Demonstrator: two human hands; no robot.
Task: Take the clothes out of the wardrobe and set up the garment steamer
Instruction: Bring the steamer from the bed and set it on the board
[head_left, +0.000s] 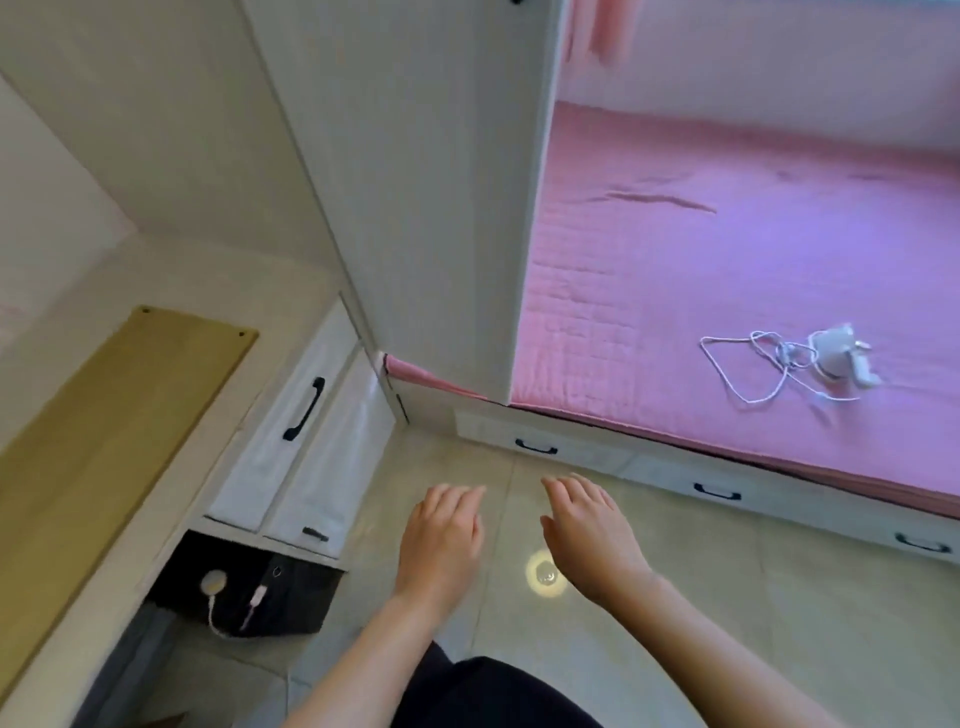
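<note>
hands (514, 540) empty above glossy tiles; steamer (836, 358) on quilted bedspread (675, 270).

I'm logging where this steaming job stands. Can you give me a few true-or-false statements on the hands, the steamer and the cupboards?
1. Both hands hold nothing. True: the left hand and right hand hover open over the floor.
2. The garment steamer lies on the pink bed. True.
3. The steamer's cord is plugged into a wall socket. False: it lies loosely coiled on the bed.
4. The cupboard door with the black handle stands wide open. False: it looks closed.
</note>
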